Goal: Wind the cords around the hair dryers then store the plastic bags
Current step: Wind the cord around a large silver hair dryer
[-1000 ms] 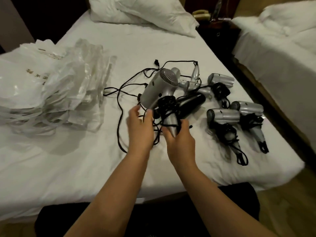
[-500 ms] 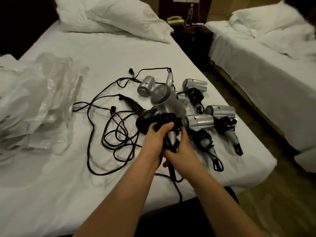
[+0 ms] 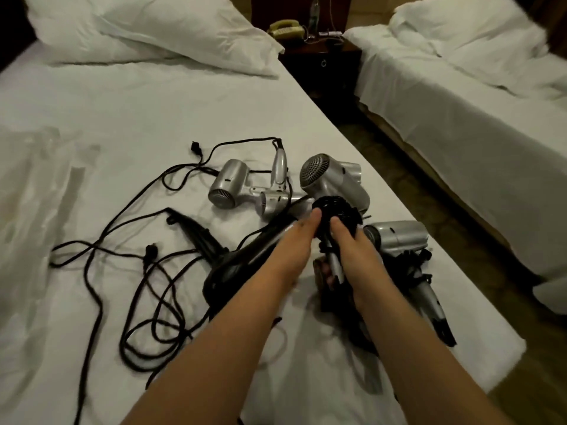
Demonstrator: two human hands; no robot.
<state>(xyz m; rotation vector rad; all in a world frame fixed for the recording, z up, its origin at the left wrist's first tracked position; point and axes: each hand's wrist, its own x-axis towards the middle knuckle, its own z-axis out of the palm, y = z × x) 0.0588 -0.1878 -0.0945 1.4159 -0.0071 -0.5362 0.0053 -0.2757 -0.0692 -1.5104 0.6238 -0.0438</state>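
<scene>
- Both forearms are reaching forward from the lower edge of the view, converging over the bed [image 3: 153, 111] so that the two hands are meeting almost side by side.
- The right hand [image 3: 352, 243] is gripping the handle of a silver hair dryer [image 3: 334, 182], fingers curled underneath; the dryer's grille end is pointing up and away from the hands.
- The left hand [image 3: 294, 240] is lying palm down, its fingertips touching the bundle of black cord [image 3: 337, 210] wound around that handle; it seems to be pinching the cord, though blur is making this uncertain.
- A black hair dryer [image 3: 245, 259] is lying under the left wrist, with loose cords [image 3: 147, 289] sprawling to the left of that arm.
- Two more silver dryers [image 3: 233, 185] are resting just beyond the left hand, and a wound one [image 3: 399, 240] is sitting right of the right hand.
- The plastic bags [image 3: 33, 210] are lying far left of both hands.
</scene>
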